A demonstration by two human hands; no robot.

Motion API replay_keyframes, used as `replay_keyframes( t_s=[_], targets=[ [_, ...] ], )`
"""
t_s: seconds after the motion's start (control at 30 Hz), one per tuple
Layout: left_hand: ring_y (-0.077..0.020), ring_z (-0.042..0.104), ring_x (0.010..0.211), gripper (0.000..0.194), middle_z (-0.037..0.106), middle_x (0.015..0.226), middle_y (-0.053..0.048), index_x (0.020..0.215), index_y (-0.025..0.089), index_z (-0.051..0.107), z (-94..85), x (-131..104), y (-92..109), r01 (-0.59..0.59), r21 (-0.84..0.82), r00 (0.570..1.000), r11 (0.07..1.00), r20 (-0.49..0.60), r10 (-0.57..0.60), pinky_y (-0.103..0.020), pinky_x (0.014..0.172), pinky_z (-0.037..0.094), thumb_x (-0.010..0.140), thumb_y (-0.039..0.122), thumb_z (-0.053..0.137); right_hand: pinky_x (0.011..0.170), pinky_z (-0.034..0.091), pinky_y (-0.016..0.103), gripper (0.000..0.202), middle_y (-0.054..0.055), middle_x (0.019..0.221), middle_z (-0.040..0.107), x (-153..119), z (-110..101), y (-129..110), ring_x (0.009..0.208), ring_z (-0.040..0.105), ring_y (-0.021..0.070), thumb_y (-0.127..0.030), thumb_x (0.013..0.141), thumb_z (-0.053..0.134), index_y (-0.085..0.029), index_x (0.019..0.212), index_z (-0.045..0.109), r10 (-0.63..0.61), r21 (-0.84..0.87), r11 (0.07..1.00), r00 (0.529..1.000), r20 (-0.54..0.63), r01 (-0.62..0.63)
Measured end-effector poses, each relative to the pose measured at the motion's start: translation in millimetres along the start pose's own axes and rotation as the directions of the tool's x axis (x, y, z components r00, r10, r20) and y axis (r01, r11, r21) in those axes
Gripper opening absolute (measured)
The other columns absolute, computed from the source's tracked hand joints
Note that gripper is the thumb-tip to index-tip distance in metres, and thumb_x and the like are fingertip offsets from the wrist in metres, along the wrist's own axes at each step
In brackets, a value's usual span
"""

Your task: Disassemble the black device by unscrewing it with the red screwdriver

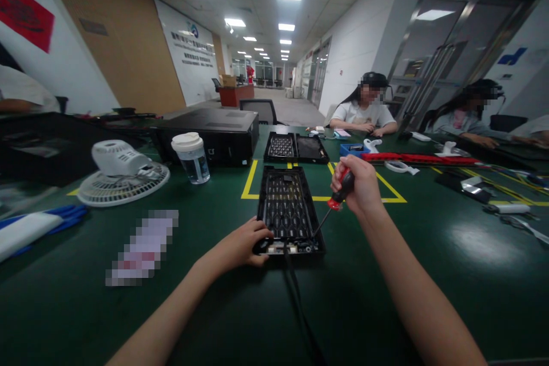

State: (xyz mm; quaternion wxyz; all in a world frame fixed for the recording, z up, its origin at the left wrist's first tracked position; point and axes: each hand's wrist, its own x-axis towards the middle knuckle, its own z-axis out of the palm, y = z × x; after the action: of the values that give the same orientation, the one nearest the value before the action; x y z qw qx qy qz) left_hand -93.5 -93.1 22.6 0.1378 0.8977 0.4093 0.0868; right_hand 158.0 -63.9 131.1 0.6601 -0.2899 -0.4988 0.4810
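Observation:
A black rectangular plastic housing (285,206) lies on the green table in front of me, with rows of rounded cells inside and small electronic parts along its near end. My left hand (251,240) grips the near left corner, fingers over the rim and thumb at the front edge. In my right hand (358,183) is a red and black screwdriver (342,190), held tilted. Its thin shaft slopes down to the left, and the tip is at the housing's near right corner; what it touches is too small to tell. A black strap (295,291) runs from the near end towards me.
Beyond lies another opened black case (312,148), near yellow tape lines. On the left are a white fan (124,177), a lidded cup (191,157) and a black computer case (210,134). A blue box (352,150) stands behind my right hand; people sit across the table.

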Motion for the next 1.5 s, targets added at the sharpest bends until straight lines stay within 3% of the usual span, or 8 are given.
replay_keyframes(
  t_s=[0.27,0.4,0.5,0.6,0.87,1.07,1.33,1.5],
  targets=[
    [-0.0195,0.051,0.1,0.045,0.056,0.109,-0.004,0.11,0.024,0.056,-16.1,2.1,2.9,0.026,-0.098,0.995,0.995,0.097,-0.016,-0.031,0.087,0.039,0.072,0.048,0.057,0.031,0.032,0.02,0.023,-0.004,0.046,0.047,0.4,-3.8,-1.0,0.032,0.04,0.0065,-0.024,0.072,0.055,-0.017,0.054,0.044,0.041,0.047,0.998,0.999,0.032,-0.043],
    [-0.0179,0.056,0.09,0.031,0.064,0.095,-0.004,0.097,0.022,0.061,-20.6,25.4,-1.1,0.01,0.004,1.0,1.0,0.021,-0.01,-0.029,0.081,0.039,0.082,0.044,0.046,0.031,0.032,0.02,0.022,-0.004,0.047,0.048,0.3,-3.3,-2.4,0.032,0.041,0.007,-0.023,0.073,0.053,-0.017,0.054,0.044,0.047,0.065,0.997,0.998,0.04,-0.049],
    [-0.0173,0.058,0.084,0.025,0.064,0.094,-0.005,0.102,0.021,0.059,-15.7,50.8,-6.7,0.029,0.118,0.997,0.993,-0.071,-0.021,-0.027,0.075,0.041,0.083,0.032,0.048,0.031,0.032,0.02,0.022,-0.004,0.047,0.047,-0.1,-2.7,-2.7,0.032,0.041,0.0072,-0.023,0.074,0.053,-0.016,0.054,0.044,0.033,0.08,0.996,0.998,0.048,-0.037],
    [-0.0184,0.057,0.093,0.025,0.063,0.101,-0.005,0.103,0.023,0.059,-6.4,71.7,-13.1,0.003,0.162,0.994,0.987,-0.106,0.015,-0.026,0.078,0.041,0.079,0.023,0.053,0.031,0.033,0.02,0.022,-0.004,0.047,0.048,-0.5,-2.6,-1.7,0.032,0.041,0.0071,-0.023,0.074,0.053,-0.016,0.055,0.044,0.02,0.085,0.996,0.999,0.05,-0.024],
    [-0.0167,0.059,0.083,0.013,0.066,0.088,-0.002,0.084,0.023,0.064,13.9,97.3,-27.5,0.047,0.174,0.996,0.984,-0.082,-0.033,-0.024,0.073,0.041,0.073,0.019,0.059,0.032,0.033,0.02,0.022,-0.004,0.046,0.049,-0.5,-4.4,-0.2,0.031,0.042,0.0072,-0.023,0.074,0.054,-0.016,0.055,0.045,0.02,0.083,0.996,0.998,0.067,-0.025],
    [-0.0174,0.057,0.085,0.006,0.064,0.084,-0.003,0.076,0.019,0.062,16.1,96.5,-32.4,0.046,0.137,0.987,0.99,-0.162,-0.024,-0.025,0.073,0.041,0.071,0.021,0.059,0.032,0.033,0.02,0.022,-0.004,0.046,0.048,-0.6,-3.7,1.4,0.031,0.041,0.0073,-0.022,0.075,0.053,-0.016,0.055,0.044,0.019,0.077,0.997,0.998,0.066,-0.024],
    [-0.0108,0.054,0.061,0.011,0.062,0.068,0.001,0.08,0.017,0.062,0.9,79.9,-19.3,0.061,-0.16,0.965,0.985,-0.244,-0.099,-0.02,0.055,0.038,0.072,0.023,0.058,0.032,0.033,0.02,0.022,-0.005,0.046,0.046,-1.3,-2.9,5.5,0.032,0.041,0.0072,-0.021,0.075,0.052,-0.017,0.055,0.043,0.0,0.073,0.997,0.998,0.058,-0.005],
    [-0.0126,0.058,0.078,0.022,0.066,0.088,-0.002,0.097,0.021,0.064,-7.2,57.4,-1.3,-0.008,-0.231,0.955,0.973,-0.289,-0.06,-0.023,0.072,0.043,0.079,0.027,0.053,0.033,0.032,0.021,0.022,-0.005,0.048,0.046,-2.5,-1.4,2.5,0.033,0.042,0.0078,-0.021,0.074,0.052,-0.017,0.055,0.041,0.006,0.093,0.996,0.999,0.042,-0.01]
  ],
)
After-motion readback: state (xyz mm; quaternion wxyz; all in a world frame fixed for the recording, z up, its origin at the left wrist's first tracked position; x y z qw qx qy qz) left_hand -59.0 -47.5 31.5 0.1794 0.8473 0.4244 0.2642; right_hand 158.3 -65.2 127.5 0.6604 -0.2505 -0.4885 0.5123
